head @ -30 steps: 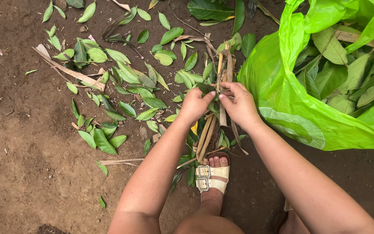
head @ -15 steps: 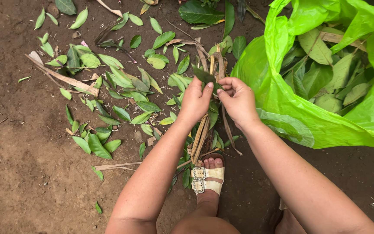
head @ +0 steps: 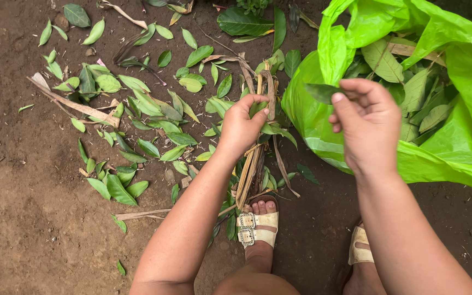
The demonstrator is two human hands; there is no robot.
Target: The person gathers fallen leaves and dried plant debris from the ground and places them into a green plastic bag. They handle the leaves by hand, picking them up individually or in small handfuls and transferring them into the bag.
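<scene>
Left hand (head: 240,127) gripped the dry stalk bundle (head: 255,158). Right hand (head: 368,124) pinched a green leaf (head: 321,92) beside the green bag (head: 465,158).

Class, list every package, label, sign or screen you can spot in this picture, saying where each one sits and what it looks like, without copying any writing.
Plastic bag: on the soil at the right, bright green, crumpled and open, with large green leaves inside; the right hand holds a leaf over it.
Labels, signs, screens: none in view.
</scene>
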